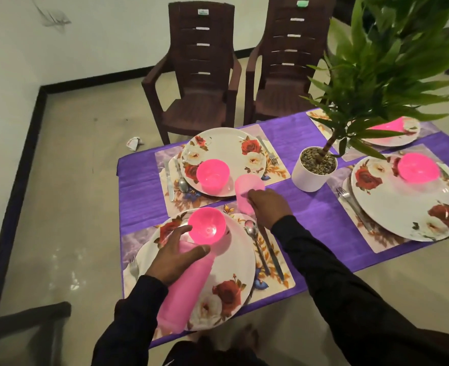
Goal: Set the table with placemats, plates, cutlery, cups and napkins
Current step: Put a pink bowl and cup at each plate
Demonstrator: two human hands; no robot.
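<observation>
The low table point(144, 196) wears a purple cloth, with four floral placemats laid toward its corners. The person's left hand point(177, 253) is wrapped around a stack of pale pink plastic cups point(185, 289), held slanted above the round white rose-patterned plate point(234, 265) at the near left corner. A bright pink plastic bowl point(207, 226) sits on that plate's far side, just beside the fingers. The right hand point(269, 207) grips a single pale pink plastic cup point(247, 192) from above, at the placemat's far right corner, near the steel spoon and knife point(264, 247) lying right of the plate; whether the cup's base touches the table I cannot tell. The two hands are apart. A fork point(133, 266) peeks out at the plate's left. The far left setting has a matching plate point(226, 151), pink bowl point(212, 176) and cutlery. A white pot with a green leafy plant point(313, 170) stands mid-table, and two brown plastic chairs point(199, 75) wait beyond the far edge.
</observation>
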